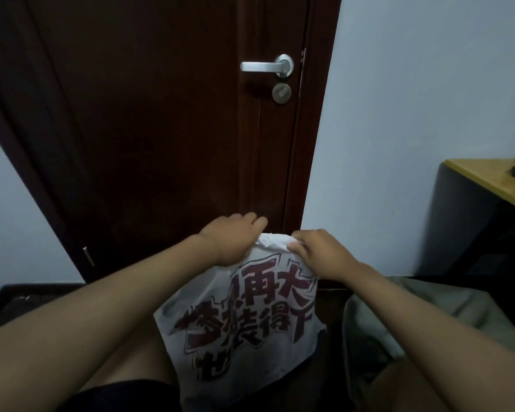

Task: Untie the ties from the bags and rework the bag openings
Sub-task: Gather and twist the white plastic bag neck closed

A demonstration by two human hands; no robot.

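A white plastic bag (244,325) with large dark red printed characters stands on my lap, filling the lower middle of the view. Its top is bunched into a crumpled white knot (272,241). My left hand (235,236) grips the left side of that bunched top, fingers curled over it. From the right, my right hand (315,249) pinches the same bunch between thumb and fingers. Whether a separate tie sits on the bunch cannot be seen.
A dark wooden door (167,120) with a silver lever handle (268,66) stands straight ahead. An olive green cloth (446,310) lies at my right. A yellow-topped desk (494,179) juts in at the far right. A dark tray edge (18,292) shows at lower left.
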